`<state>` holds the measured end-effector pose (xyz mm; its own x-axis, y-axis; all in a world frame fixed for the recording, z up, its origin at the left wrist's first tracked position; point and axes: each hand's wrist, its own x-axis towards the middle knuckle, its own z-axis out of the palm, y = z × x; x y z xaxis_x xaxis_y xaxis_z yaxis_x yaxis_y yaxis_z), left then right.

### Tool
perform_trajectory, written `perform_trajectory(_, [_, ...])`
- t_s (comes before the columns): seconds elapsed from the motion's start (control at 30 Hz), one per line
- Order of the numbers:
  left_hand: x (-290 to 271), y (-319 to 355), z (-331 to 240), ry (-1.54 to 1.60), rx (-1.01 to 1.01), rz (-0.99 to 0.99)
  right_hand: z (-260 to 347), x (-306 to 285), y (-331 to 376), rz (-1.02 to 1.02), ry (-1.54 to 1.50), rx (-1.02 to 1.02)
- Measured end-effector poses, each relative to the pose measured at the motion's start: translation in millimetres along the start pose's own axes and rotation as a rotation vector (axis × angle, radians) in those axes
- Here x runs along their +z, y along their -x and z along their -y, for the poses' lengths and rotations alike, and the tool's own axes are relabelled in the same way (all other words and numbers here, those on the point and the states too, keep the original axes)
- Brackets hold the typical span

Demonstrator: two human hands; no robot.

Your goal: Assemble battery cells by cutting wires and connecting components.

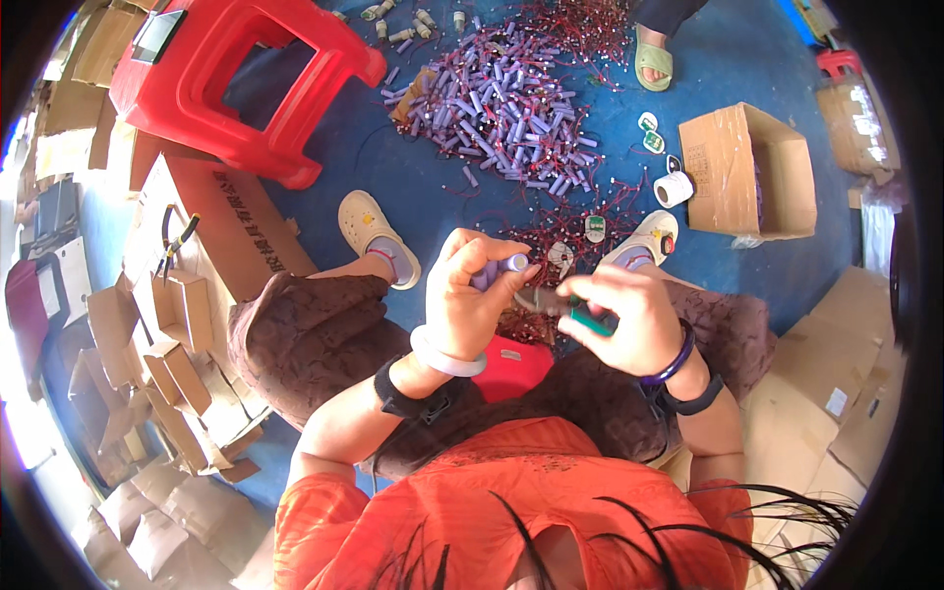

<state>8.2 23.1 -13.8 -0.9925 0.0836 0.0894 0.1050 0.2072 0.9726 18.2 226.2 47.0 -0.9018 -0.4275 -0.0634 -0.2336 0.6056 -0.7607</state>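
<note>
My left hand (pixel 464 295) is closed around a few purple cylindrical battery cells (pixel 514 263), one with its pale round end facing up. In my right hand (pixel 634 307) is a pair of pliers (pixel 541 299) with green grips, its jaws pointing at the cells close to my left fingertips. Motion blurs the tool a little, and whether the jaws touch a cell I cannot tell. Below and beyond my hands, thin dark red wires with small white connectors (pixel 551 228) lie tangled on the floor.
A large heap of purple cells with wires (pixel 501 108) covers the blue floor ahead. A red plastic stool (pixel 236 128) stands at far left, an open cardboard box (pixel 723 177) at right beside a white roll (pixel 673 189). Another pair of pliers (pixel 177 244) rests on cartons at left. Another person's sandalled foot (pixel 653 64) is beyond.
</note>
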Motion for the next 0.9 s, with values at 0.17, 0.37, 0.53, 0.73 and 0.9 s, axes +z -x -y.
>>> perform_trajectory(0.17, [-4, 3, -7, 0.289, -0.191, 0.156, -5, -3, -2, -0.213, 0.135, -0.107])
perform_trajectory(0.37, [-2, 8, -9, 0.427, -0.313, 0.180, -11, -9, -6, -0.257, 0.394, -0.153])
perform_trajectory(0.53, [-3, 10, 3, 0.379, -0.237, 0.257, -10, -10, -6, -0.228, 0.402, -0.172])
perform_trajectory(0.73, [-1, 10, 4, 0.360, -0.143, 0.264, -11, -10, -4, -0.225, 0.412, -0.174])
perform_trajectory(0.9, [-4, 9, 2, 0.354, -0.124, 0.278, -14, -8, -3, -0.203, 0.421, -0.180])
